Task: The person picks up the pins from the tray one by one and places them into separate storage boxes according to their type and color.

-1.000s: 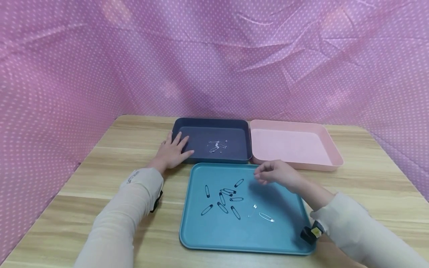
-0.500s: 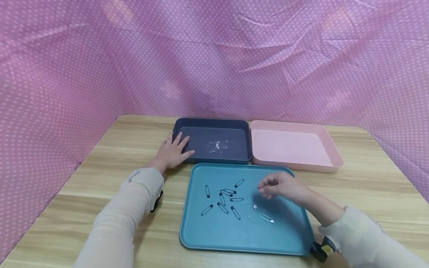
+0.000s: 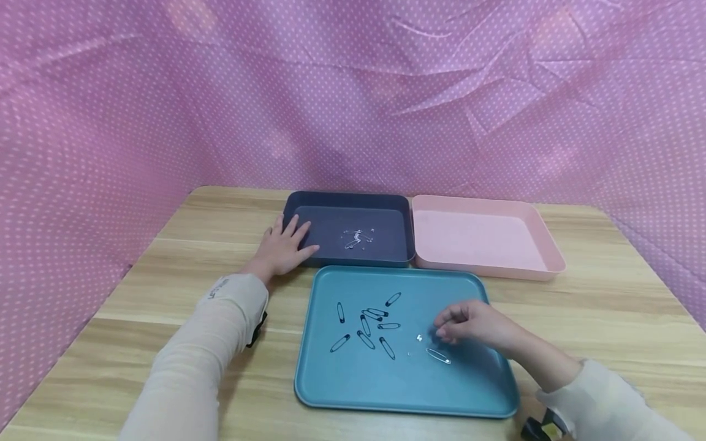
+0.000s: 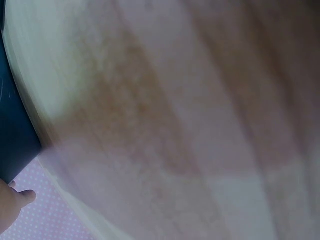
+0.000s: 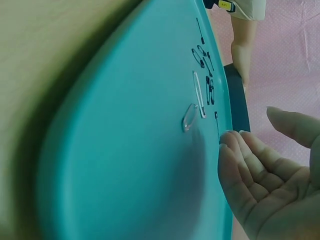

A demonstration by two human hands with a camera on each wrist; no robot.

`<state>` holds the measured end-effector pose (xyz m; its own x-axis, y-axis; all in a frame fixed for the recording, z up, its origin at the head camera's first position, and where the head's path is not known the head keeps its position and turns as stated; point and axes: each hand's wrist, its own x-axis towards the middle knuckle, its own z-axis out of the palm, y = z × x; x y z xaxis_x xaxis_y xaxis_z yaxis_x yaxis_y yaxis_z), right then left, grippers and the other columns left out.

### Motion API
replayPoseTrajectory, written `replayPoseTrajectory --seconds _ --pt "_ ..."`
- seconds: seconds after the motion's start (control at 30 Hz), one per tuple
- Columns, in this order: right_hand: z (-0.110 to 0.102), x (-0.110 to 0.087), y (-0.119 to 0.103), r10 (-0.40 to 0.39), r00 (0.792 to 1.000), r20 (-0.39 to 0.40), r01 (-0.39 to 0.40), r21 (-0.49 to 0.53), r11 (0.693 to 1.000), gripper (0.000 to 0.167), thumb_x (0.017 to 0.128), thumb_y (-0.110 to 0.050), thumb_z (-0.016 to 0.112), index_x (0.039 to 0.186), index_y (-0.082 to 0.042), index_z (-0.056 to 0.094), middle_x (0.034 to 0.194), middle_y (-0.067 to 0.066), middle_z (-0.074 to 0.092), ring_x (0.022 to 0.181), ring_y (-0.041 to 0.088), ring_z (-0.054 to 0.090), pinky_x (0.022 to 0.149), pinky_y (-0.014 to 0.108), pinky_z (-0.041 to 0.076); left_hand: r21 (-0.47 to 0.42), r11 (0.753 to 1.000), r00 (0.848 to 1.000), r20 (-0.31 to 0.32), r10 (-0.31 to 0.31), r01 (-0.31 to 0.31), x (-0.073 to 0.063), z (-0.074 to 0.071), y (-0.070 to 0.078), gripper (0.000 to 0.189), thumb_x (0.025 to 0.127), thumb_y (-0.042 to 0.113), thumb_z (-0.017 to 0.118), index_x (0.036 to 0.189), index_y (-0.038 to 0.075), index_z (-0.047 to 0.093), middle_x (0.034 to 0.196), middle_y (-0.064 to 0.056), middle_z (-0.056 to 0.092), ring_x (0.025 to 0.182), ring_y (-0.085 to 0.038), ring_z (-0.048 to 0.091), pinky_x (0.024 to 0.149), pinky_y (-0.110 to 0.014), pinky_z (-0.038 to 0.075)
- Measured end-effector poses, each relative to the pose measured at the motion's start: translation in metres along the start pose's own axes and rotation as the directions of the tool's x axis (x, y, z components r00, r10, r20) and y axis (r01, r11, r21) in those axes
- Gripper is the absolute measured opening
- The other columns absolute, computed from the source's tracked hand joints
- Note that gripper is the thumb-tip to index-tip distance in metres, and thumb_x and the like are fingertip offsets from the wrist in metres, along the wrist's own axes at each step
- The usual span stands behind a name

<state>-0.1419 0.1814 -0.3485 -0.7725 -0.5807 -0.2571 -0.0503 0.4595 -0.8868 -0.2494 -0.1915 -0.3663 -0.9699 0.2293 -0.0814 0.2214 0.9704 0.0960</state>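
My left hand (image 3: 278, 251) lies with spread fingers on the left rim of the dark blue tray (image 3: 353, 262). Over the right half of the teal tray (image 3: 397, 392), my right hand (image 3: 477, 324) hovers with loosely bent fingers; the right wrist view shows thumb and fingers apart, holding nothing. Just below its fingertips lie two silver safety pins, one plainly visible (image 3: 438, 356), the other (image 3: 419, 337) mostly lost in glare. Several black safety pins (image 3: 366, 325) are scattered left of them. Inside the dark blue tray is a small heap of silver safety pins (image 3: 353, 243).
A pink tray (image 3: 480, 239) stands right of the dark blue one, both behind the teal tray. All rest on a wooden table (image 3: 265, 380). A pink dotted cloth (image 3: 353, 110) hangs around the back and sides. The left wrist view is mostly blurred.
My right hand has come back from near the pink tray's front edge, moving toward me and slightly right, over the silver safety pins. My left hand stays put.
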Motion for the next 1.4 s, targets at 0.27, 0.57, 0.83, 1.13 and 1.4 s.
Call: replayPoseTrajectory --seconds 0.27,0.57,0.83,1.13,1.4 --pt "-0.002 -0.004 0.011 0.012 1.0 -0.005 -0.012 -0.001 1.0 0.026 0.08 -0.015 0.059 0.095 0.006 0.06 0.082 0.008 0.062 0.072 0.019 0.055 0.066 0.031 0.046 -0.001 1.0 1.0 -0.007 0.008 -0.008 0.001 0.0 -0.001 0.073 0.084 0.061 0.021 0.14 0.015 0.012 0.143 -0.014 0.003 0.126 -0.038 -0.009 0.096 -0.055 0.004" --pt "0.001 -0.008 0.017 0.054 0.998 -0.01 -0.054 -0.028 0.998 0.025 0.078 -0.016 0.06 0.094 0.004 0.061 0.082 0.007 0.062 0.075 0.018 0.056 0.068 0.032 0.046 -0.003 1.0 1.0 -0.01 0.008 -0.008 0.001 0.0 -0.001 0.073 0.084 0.061 0.021 0.14 0.015 0.012 0.143 -0.014 0.003 0.126 -0.039 -0.01 0.096 -0.055 0.003" --pt "0.01 -0.007 0.019 0.04 0.998 -0.052 -0.049 -0.185 0.981 0.015 0.074 -0.014 0.066 0.084 -0.003 0.064 0.07 0.0 0.059 0.067 0.016 0.051 0.06 0.029 0.043 0.001 1.0 1.0 -0.004 0.01 -0.01 0.0 -0.001 0.0 0.074 0.083 0.063 0.02 0.14 0.014 0.012 0.143 -0.015 0.002 0.125 -0.039 -0.01 0.096 -0.055 0.002" --pt "0.02 -0.003 0.017 -0.031 0.996 -0.085 -0.004 -0.381 0.925 0.01 0.07 -0.007 0.068 0.068 -0.009 0.058 0.06 -0.005 0.051 0.056 0.01 0.047 0.051 0.023 0.039 0.004 1.0 1.0 0.001 0.014 -0.014 0.0 0.0 0.0 0.074 0.084 0.062 0.019 0.14 0.014 0.012 0.143 -0.015 0.003 0.125 -0.039 -0.011 0.096 -0.055 0.002" --pt "0.02 -0.003 0.016 -0.008 0.998 -0.064 -0.018 -0.397 0.917 0.013 0.075 -0.005 0.061 0.065 -0.012 0.059 0.058 -0.005 0.051 0.056 0.012 0.048 0.052 0.025 0.039 0.015 1.0 1.0 -0.008 0.016 -0.016 0.001 0.001 -0.001 0.073 0.084 0.062 0.019 0.14 0.014 0.012 0.143 -0.015 0.003 0.125 -0.039 -0.01 0.097 -0.054 0.003"
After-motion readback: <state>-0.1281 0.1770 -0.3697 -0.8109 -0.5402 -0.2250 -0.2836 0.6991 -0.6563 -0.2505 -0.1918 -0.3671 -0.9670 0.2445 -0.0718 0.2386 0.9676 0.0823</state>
